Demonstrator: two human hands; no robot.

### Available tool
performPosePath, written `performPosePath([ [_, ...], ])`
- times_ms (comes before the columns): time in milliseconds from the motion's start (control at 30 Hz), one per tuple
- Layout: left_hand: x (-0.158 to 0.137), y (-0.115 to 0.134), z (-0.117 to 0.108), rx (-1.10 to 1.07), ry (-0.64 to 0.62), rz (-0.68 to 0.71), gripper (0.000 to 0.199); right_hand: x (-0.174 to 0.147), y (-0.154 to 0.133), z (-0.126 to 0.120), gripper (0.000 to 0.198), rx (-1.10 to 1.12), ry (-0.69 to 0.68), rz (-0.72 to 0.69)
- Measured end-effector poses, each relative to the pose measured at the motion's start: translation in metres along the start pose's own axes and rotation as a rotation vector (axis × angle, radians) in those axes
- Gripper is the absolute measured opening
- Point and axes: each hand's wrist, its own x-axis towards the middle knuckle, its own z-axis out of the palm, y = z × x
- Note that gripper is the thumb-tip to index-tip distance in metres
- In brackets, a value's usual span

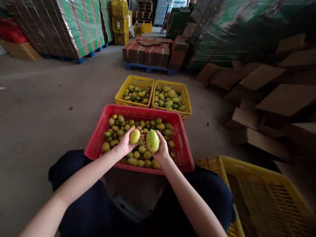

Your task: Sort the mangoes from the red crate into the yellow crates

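Over the red crate (182, 144) full of yellow-green lemons (132, 161), both of my hands hold fruit. My left hand (126, 144) is closed around a small yellow lemon (134, 136). In my right hand (162, 149) rests a larger, greener lemon (152, 141), with the fingers curled beneath it. The two lemons are side by side with a narrow gap between them. The crate stands between my knees, and its lemons vary in size and in how green they are.
Beyond the red crate stand two yellow crates, a left one (118, 100) and a right one (186, 113), both holding lemons. A large yellow crate (223, 164) is by my right knee. Cardboard boxes (259, 77) lie at the right. Boxes on a blue pallet (148, 68) stand behind.
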Motion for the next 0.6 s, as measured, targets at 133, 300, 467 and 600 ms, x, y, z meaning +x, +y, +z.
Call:
performPosePath([
  [133,0.002,-0.005,-0.004,0.188,0.099,0.086,0.020,-0.001,-0.006,0.000,0.031,0.019,0.045,-0.013],
  [300,-0.007,-0.037,-0.017,0.612,0.036,0.089,0.017,-0.004,-0.027,-0.001,0.030,0.096,0.110,-0.094],
  [467,-0.038,-0.096,-0.061,1.026,-0.209,-0.413,0.019,-0.012,-0.049,-0.001,0.026,0.195,0.106,-0.169],
  [600,-0.049,-0.114,-0.088,1.138,-0.143,-0.668,0.016,-0.019,-0.054,0.001,0.025,0.220,0.104,-0.138],
])
